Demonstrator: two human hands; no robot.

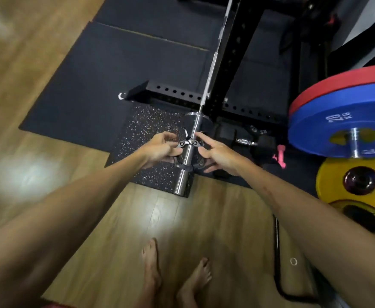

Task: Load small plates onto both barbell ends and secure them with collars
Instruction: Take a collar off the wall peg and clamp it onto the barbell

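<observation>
**While both hands work a collar on the bar sleeve**

While most writing is too blurred to read, the blue plate at right shows "20 KG"; it sits in front of a red plate. Faint digits on a black dumbbell by the rack can't be made out.

Both arms reach forward and down. Left hand grips the left side of the collar, fingers curled around it. Right hand is at the collar's right side, index finger extended toward the clamp, thumb against it; whether it grips, can't tell.

Collar rings the chrome barbell sleeve, roughly midway along it. A small plate sits further in on the sleeve, apart from the collar.

Around: black rack, dark mats, speckled mat, yellow plate, pink item, wood floor, bare feet.
</observation>
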